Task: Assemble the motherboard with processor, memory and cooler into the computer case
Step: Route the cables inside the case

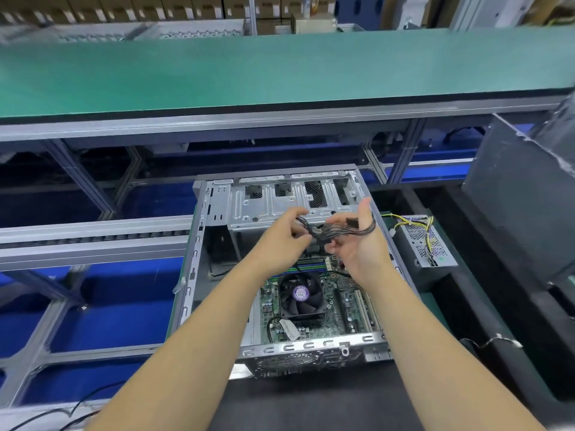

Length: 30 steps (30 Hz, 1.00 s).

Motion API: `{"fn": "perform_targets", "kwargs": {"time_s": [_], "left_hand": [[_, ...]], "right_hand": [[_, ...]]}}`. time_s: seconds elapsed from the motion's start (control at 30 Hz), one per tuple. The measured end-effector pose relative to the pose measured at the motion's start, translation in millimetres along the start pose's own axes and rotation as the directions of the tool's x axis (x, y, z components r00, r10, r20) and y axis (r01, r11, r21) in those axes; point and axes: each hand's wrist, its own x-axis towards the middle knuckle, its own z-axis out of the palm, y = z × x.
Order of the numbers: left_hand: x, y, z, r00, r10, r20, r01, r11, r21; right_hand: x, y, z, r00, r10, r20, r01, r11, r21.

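Note:
An open silver computer case (pixel 217 209) lies flat in front of me. Inside it sits the green motherboard (pixel 339 309), with a black cooler fan (pixel 300 293) bearing a purple label and memory sticks (pixel 311 264) just beyond it. Above the board both hands hold a bundle of black cables (pixel 345 231) with black connectors. My left hand (pixel 287 233) pinches the bundle's left end. My right hand (pixel 361 244), palm toward me, grips the bundle with the wires draped over it.
A silver power supply (pixel 426 244) with yellow and black wires lies right of the case. A dark panel (pixel 522 194) leans at the far right. A green conveyor belt (pixel 280 70) runs across behind; aluminium frame rails and blue trays fill the left.

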Motion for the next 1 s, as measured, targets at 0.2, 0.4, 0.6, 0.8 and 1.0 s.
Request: {"fn": "perform_targets", "kwargs": {"time_s": [0.2, 0.4, 0.6, 0.8, 1.0], "left_hand": [[-2.1, 6.2, 9.4, 0.99, -0.132, -0.046, 0.114, 0.955, -0.274], [-6.9, 4.1, 7.7, 0.952, -0.227, 0.204, 0.305, 0.664, -0.683], [-5.6, 8.9, 4.4, 0.963, -0.231, 0.14, 0.237, 0.477, -0.846], [-5.3, 13.9, -0.3, 0.987, -0.113, -0.112, -0.032, 0.551, -0.834], [-9.4, 8.2, 1.9, 0.995, -0.072, -0.067, 0.019, 0.806, -0.591]], "right_hand": [[-4.3, -12.9, 6.7, 0.996, 0.06, 0.068, -0.073, 0.975, 0.208], [-9.2, -9.4, -0.3, 0.963, 0.113, 0.243, -0.143, 0.984, 0.109], [-15.5, -2.7, -7.0, 0.946, 0.139, 0.294, -0.136, 0.99, -0.032], [-12.0, -1.9, -2.1, 0.995, 0.04, 0.096, -0.037, 0.999, -0.035], [-13.8, -1.8, -6.7, 0.984, -0.003, 0.18, -0.017, 0.994, 0.11]]}}
